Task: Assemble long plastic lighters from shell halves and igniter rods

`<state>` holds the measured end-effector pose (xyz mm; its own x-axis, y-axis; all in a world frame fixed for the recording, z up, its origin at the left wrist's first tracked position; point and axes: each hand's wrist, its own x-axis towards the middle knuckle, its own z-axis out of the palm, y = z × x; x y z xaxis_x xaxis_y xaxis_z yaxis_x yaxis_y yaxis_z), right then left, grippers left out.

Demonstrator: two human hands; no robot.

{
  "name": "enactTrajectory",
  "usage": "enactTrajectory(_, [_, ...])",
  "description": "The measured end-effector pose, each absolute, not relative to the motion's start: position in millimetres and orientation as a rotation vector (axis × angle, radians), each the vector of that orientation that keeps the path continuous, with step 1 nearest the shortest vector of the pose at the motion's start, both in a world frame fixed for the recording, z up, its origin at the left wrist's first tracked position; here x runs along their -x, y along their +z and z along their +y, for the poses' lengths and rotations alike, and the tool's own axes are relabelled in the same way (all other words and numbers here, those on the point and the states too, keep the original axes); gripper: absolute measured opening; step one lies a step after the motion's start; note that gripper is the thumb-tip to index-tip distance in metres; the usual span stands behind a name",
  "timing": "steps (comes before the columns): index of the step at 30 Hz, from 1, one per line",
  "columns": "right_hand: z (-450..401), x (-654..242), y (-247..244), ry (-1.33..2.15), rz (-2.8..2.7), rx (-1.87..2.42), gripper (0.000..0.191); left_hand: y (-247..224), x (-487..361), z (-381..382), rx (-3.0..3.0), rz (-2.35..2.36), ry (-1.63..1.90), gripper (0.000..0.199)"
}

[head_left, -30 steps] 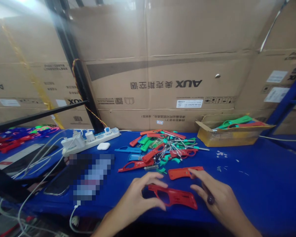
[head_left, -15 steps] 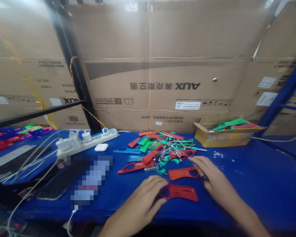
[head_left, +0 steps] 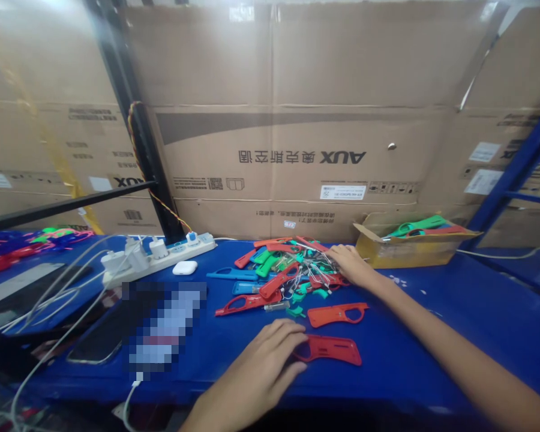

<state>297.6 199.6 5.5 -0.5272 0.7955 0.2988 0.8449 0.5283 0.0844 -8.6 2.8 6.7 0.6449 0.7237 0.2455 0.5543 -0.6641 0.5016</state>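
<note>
Head view: power strip (head_left: 159, 258) far left on my blue surface (head_left: 432, 336). My left hand (head_left: 263, 366) lies flat, its grip spread, fingertips touching the red shell (head_left: 330, 350). Right hand (head_left: 351, 264) sits in the parts pile (head_left: 292, 273); its grip I cannot tell.

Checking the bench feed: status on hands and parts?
Left hand flat on red plastic shell near table edge. Right hand reaching into pile of coloured parts, grip unclear. Second red shell lies between.
</note>
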Motion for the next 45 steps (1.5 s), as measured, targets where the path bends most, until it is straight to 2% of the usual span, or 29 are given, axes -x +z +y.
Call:
enactTrajectory(6, [198,-315,10,-0.362,-2.521,1.402,0.036,6,8,3,-2.485,1.011,0.608,0.033])
enactTrajectory(14, [186,-340,28,-0.196,-2.354,1.333,0.066,3,10,3,-2.495,1.007,0.621,0.034])
enactTrajectory(19, [178,-323,36,0.008,-2.182,1.182,0.044,4,10,3,-2.504,1.009,0.616,0.034])
enactTrajectory(21, [174,-314,39,0.093,-2.098,1.125,0.041,3,11,3,-2.509,1.008,0.614,0.034])
enactTrajectory(25, [167,-305,44,0.25,-1.917,1.054,0.042,1,12,3,-2.501,0.977,0.654,0.034])
enactTrajectory(31, [157,-301,54,0.517,-1.705,1.007,0.056,21,5,14,-2.491,0.969,0.931,0.036])
enactTrajectory(34, [152,-297,57,0.646,-1.656,0.985,0.057,39,-12,46,-2.562,0.973,1.084,0.042])
enactTrajectory(39, [145,-284,55,0.789,-1.664,0.968,0.055,69,-56,118,-2.651,1.011,1.305,0.04])
enactTrajectory(42, [144,-280,53,0.791,-1.692,0.97,0.056,87,-77,142,-3.118,1.059,1.096,0.042])
enactTrajectory(45, [146,-282,52,0.741,-1.732,0.987,0.056,102,-89,154,-3.329,1.034,0.809,0.023])
